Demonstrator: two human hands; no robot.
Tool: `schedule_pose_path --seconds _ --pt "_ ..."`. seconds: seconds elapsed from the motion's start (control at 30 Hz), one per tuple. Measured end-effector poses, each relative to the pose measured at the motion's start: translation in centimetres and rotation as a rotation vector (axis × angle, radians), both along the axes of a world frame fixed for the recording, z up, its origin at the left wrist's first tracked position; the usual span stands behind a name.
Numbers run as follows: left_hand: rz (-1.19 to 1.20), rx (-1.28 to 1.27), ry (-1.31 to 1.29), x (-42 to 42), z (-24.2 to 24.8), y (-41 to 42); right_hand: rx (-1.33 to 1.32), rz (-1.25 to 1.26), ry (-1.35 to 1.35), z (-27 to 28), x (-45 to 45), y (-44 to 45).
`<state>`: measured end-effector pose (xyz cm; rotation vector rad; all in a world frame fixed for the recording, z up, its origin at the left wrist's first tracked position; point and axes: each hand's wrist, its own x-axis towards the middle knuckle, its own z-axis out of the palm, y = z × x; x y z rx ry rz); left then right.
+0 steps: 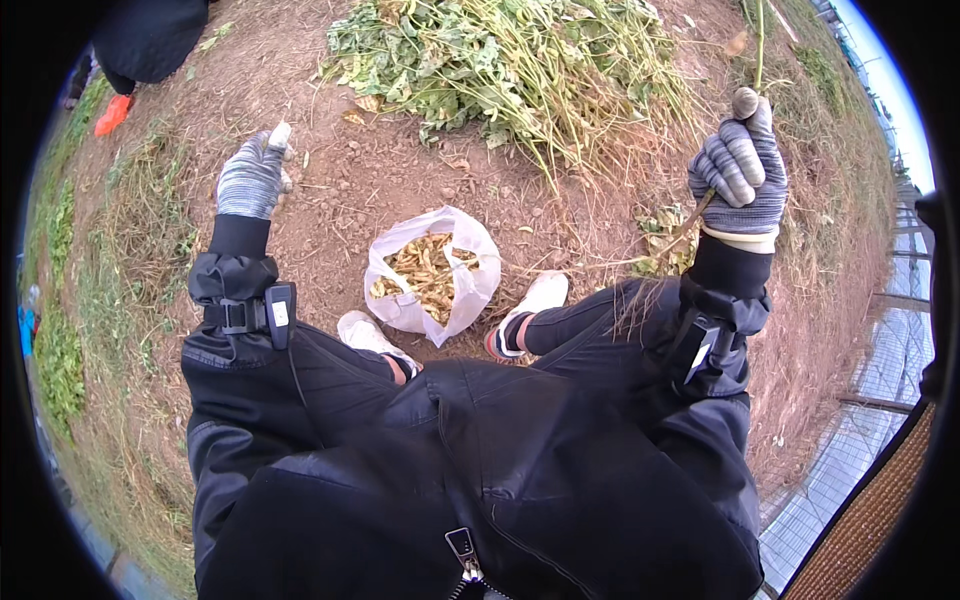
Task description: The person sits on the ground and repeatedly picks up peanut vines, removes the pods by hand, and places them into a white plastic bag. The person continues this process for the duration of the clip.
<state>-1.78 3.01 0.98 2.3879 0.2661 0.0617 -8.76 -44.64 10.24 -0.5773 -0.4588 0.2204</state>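
My right hand (739, 161), in a grey knitted glove, is closed around the stalk of an uprooted plant (697, 211). The green stem rises past the thumb; the brown lower stalk and thin roots hang toward my right knee. My left hand (255, 171), gloved alike, is held over bare soil with its fingers bent. Whether anything small is pinched there is unclear. On the ground between my shoes, a white plastic bag (480, 279) stands open, partly filled with yellow-brown pods (426, 271). Beyond it lies a heap of pulled leafy plants (487, 67), seemingly bean plants.
A person in dark clothing (150, 41) is at the upper left, near an orange-red item (113, 115). Dry grass (142, 255) borders the soil on the left. A wire mesh fence (881, 375) runs along the right side. My white shoes (544, 294) flank the bag.
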Motion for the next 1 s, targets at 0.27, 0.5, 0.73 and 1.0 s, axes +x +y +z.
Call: schedule_pose_path --seconds 0.27,0.5,0.73,1.0 --pt "-0.123 0.169 0.014 -0.2 0.0 -2.2 -0.813 -1.141 0.178 8.6 -17.4 -14.2" --pt "-0.159 0.046 0.079 0.5 -2.7 -1.0 -1.050 -1.445 0.685 1.2 -37.8 -18.3" --pt "-0.187 0.222 0.075 -0.4 -2.6 -2.9 -0.649 -1.351 1.171 -7.0 -55.3 -17.3" --pt "-0.284 0.254 0.022 -0.1 -5.2 -4.0 -1.497 -0.955 1.863 -18.0 -67.9 -22.3"
